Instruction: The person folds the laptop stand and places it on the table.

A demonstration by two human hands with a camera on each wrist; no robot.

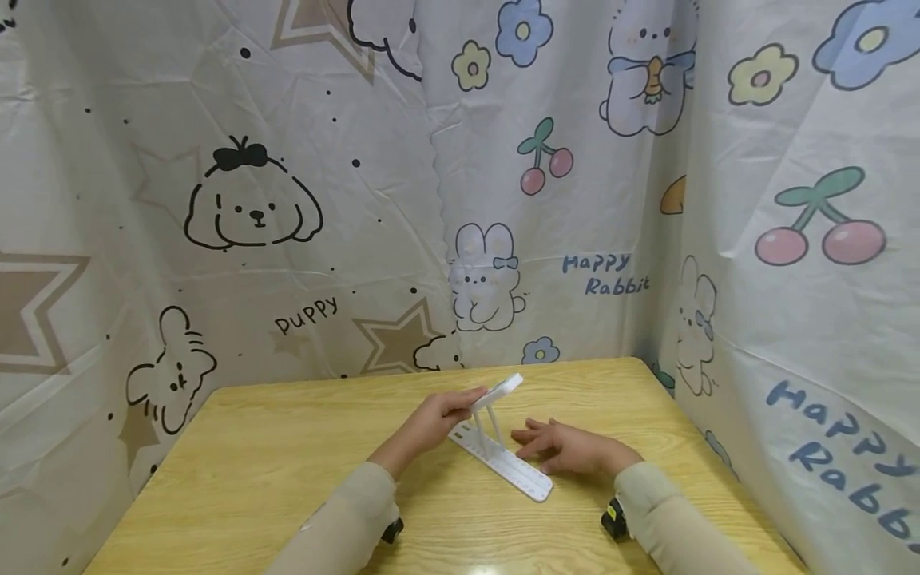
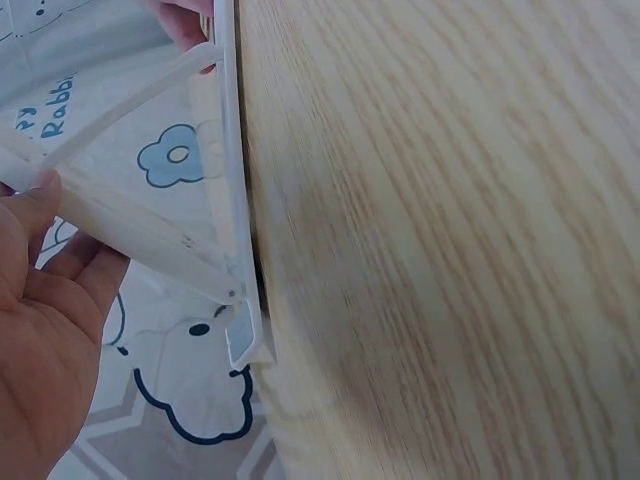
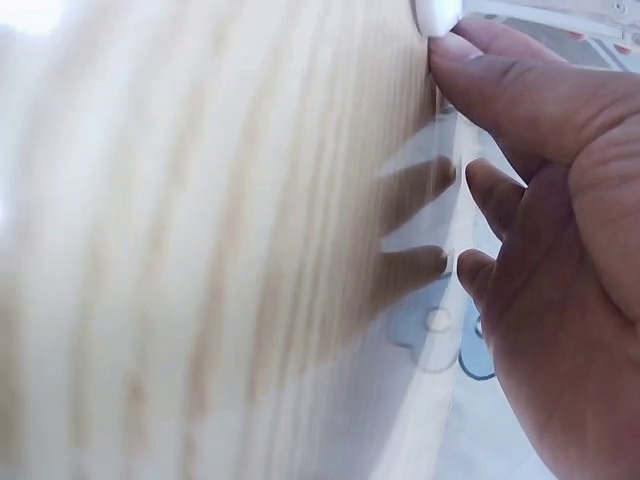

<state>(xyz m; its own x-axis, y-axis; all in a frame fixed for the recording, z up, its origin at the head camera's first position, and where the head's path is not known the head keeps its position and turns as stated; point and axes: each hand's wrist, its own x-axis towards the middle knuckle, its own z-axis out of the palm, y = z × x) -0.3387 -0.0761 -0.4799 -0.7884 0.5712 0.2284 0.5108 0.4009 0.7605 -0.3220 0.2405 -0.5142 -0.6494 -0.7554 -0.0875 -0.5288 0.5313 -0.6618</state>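
Note:
A white folding stand (image 1: 528, 473) is propped up on the table, its long base flat on the wood and its upper panel raised at a slant on thin struts. My left hand (image 1: 440, 417) grips the lower end of that raised panel. In the left wrist view, the left thumb and fingers (image 2: 85, 270) close around the slanted part of the stand (image 2: 130, 225). Beside the base, my right hand (image 1: 568, 447) has its fingers spread and loosely bent. The right wrist view has the right thumb (image 3: 465, 50) at the stand's white end (image 3: 437, 15), seemingly touching it.
The yellow wood-grain table (image 1: 287, 463) lies under both hands. Printed curtains (image 1: 374, 200) hang behind it and along the right side, close to the table's edges. A black wrist device (image 1: 614, 519) sits under the right cuff.

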